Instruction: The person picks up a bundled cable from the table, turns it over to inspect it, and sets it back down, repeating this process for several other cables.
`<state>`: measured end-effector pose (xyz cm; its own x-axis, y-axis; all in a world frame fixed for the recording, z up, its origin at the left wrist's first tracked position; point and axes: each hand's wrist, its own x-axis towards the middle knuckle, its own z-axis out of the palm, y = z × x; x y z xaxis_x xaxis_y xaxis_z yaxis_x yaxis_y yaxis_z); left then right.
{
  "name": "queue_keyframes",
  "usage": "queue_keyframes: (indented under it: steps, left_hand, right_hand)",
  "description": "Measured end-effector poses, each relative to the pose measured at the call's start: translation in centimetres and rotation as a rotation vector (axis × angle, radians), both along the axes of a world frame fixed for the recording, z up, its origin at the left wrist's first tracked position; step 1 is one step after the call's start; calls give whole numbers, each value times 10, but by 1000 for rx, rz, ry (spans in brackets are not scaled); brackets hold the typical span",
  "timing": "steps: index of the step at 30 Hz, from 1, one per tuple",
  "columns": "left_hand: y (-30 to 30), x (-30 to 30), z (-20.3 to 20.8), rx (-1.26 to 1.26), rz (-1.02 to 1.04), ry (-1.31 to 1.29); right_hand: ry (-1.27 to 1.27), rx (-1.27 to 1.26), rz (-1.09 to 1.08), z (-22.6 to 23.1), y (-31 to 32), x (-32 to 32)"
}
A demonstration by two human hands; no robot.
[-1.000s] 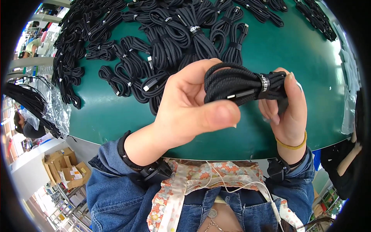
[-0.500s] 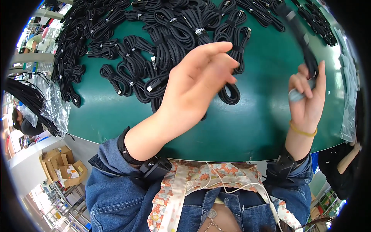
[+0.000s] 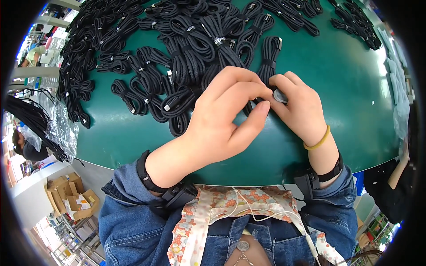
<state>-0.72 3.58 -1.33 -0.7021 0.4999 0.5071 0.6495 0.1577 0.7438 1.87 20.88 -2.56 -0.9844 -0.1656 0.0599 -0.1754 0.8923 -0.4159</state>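
Observation:
In front of me my left hand (image 3: 228, 113) is closed, with thumb and forefinger curled together beside the fingertips of my right hand; what they pinch is hidden. My right hand (image 3: 301, 106) is closed too, and a small light-grey rounded piece (image 3: 279, 96) shows between its thumb and forefinger. Just beyond the fingertips lies a coiled black braided cable (image 3: 269, 57) with a metal plug. Past my left hand is a heap of such cables, including a larger bundle with a printed band (image 3: 219, 42). Something black shows in the gap under my left fingers; its kind is unclear.
More coiled black cables lie along the left (image 3: 80, 84) and at the far right (image 3: 355, 24) of the green table (image 3: 337, 97). Clear plastic bags (image 3: 401, 97) hang over the right edge. Left of the table stand cardboard boxes (image 3: 73, 190). Another person's arm (image 3: 398, 170) shows at right.
My right hand has come in from the right to meet my left hand, keeping the grey piece. The blurred dark strip above it is no longer visible. My left fingers have curled downward.

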Motion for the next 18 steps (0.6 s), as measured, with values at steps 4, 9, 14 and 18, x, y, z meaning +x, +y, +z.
queue_keyframes:
  steps: [4,9,14,18]
  left_hand:
    - [-1,1,0,124,-3,-223]
    - [-1,1,1,510,-110,-699]
    - [-6,-4,12,723,-366,-850]
    - [-8,-3,9,692,-386,-808]
  right_hand:
    - [334,-250,47,-4,7,-2]
    - [589,-427,143,16,2,10]
    - [438,-418,360,23,0,18]
    - [522,-495,352,21,1,17]
